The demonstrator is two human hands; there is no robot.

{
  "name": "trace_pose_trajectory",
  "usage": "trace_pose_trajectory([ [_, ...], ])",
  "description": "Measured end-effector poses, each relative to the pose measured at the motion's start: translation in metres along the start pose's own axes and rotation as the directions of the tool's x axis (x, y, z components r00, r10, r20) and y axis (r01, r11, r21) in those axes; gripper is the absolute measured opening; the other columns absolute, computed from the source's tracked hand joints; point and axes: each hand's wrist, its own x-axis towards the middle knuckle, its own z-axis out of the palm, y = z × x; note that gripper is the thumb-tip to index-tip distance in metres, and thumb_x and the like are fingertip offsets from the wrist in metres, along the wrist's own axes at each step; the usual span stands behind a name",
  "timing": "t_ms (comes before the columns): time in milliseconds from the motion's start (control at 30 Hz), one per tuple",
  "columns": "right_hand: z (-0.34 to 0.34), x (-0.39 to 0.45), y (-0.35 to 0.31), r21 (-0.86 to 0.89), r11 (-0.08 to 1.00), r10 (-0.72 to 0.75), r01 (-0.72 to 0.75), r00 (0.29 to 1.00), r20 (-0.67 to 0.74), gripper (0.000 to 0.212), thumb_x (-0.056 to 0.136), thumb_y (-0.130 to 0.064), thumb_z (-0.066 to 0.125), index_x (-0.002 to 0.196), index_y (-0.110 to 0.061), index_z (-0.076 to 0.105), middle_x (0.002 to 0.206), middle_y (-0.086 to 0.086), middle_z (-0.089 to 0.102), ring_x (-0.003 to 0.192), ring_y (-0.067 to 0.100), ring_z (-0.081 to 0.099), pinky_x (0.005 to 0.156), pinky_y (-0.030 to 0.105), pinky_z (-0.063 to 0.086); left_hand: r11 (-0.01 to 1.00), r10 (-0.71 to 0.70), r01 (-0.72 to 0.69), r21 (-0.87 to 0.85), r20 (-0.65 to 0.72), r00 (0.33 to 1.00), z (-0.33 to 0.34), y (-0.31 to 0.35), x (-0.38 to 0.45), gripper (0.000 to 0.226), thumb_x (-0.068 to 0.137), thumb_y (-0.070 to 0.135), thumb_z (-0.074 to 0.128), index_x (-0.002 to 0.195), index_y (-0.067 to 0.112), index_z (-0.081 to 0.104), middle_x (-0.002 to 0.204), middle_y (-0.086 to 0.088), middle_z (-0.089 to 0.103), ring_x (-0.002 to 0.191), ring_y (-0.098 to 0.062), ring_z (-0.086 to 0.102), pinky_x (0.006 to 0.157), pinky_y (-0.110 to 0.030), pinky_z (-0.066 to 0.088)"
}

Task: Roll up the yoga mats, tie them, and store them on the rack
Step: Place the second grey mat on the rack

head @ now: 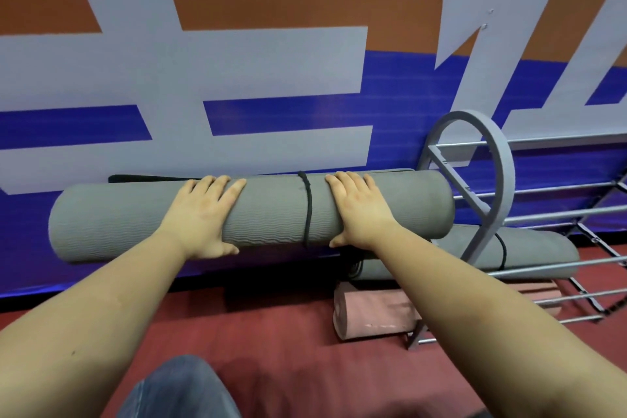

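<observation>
Head view: left hand (200, 214) and right hand (356, 210) both clamping rolled grey foam yoga mat (271, 214), black cord (308, 210) encircling it, beside grey metal rack (488, 180).

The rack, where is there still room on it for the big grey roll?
The rack looks free on its upper bars, above the tied grey mat already lying there. Lower down it is crowded: that mat, then the pink roll beneath. Both hands hold the grey roll beside the rack's loop end. The red floor in front is bare.
</observation>
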Motion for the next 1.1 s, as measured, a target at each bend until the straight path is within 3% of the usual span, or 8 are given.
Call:
trace_pose_trajectory([
  [300, -0.005, -0.002, -0.015, 0.002, 1.0, -0.026, 0.026, 1.0, -0.008, 0.119, 0.06, -0.056, 0.081, 0.148, -0.012, 0.014, 0.151, 0.007, 0.024, 0.14, 0.026, 0.021, 0.118, 0.043, 0.013, 1.0, -0.004, 0.004, 0.016, 0.013, 1.0, 0.0, -0.011, -0.016, 0.128, 0.021, 0.067, 0.083, 0.128, 0.002, 0.055, 0.114, -0.022, 0.062, 0.096, -0.038, 0.062, 0.081, -0.048, 0.051],
  [467, -0.004, -0.009, -0.004, 0.031, 0.999, 0.02, -0.02, 1.0, 0.013, 0.119, 0.06, -0.055, 0.081, 0.149, -0.012, 0.013, 0.151, 0.007, 0.023, 0.141, 0.026, 0.02, 0.118, 0.042, 0.014, 1.0, 0.026, -0.026, -0.001, 0.012, 1.0, -0.006, -0.001, -0.007, 0.127, 0.029, 0.069, 0.081, 0.135, 0.006, 0.05, 0.122, -0.019, 0.059, 0.104, -0.036, 0.058, 0.088, -0.046, 0.046],
  [667, -0.005, -0.018, 0.011, 0.027, 0.999, 0.044, -0.045, 0.999, 0.018, 0.119, 0.06, -0.054, 0.081, 0.148, -0.012, 0.015, 0.151, 0.006, 0.025, 0.14, 0.025, 0.021, 0.117, 0.042, 0.014, 0.998, 0.064, -0.065, -0.014, -0.023, 0.998, -0.01, 0.015, 0.004, 0.125, 0.049, 0.072, 0.074, 0.149, 0.014, 0.026, 0.145, -0.012, 0.04, 0.127, -0.03, 0.041, 0.104, -0.043, 0.03],
  [867, -0.002, -0.021, 0.029, 0.023, 0.998, 0.065, -0.066, 0.997, 0.032, 0.119, 0.059, -0.054, 0.082, 0.149, -0.012, 0.015, 0.151, 0.006, 0.024, 0.141, 0.024, 0.02, 0.118, 0.04, 0.013, 0.998, 0.064, -0.064, 0.016, 0.0, 0.998, -0.013, 0.032, 0.018, 0.122, 0.06, 0.074, 0.065, 0.152, 0.018, 0.008, 0.152, -0.008, 0.025, 0.135, -0.025, 0.029, 0.11, -0.039, 0.021],
  [1100, -0.005, -0.033, 0.068, -0.133, 0.984, 0.131, -0.116, 0.986, 0.105, 0.12, 0.062, -0.055, 0.08, 0.149, -0.009, 0.012, 0.152, 0.007, 0.024, 0.143, 0.023, 0.02, 0.118, 0.04, -0.003, 0.999, 0.051, -0.051, -0.002, 0.008, 0.999, -0.017, 0.081, 0.044, 0.121, 0.062, 0.075, 0.063, 0.151, 0.018, 0.004, 0.152, -0.01, 0.022, 0.136, -0.028, 0.026, 0.11, -0.042, 0.019],
])
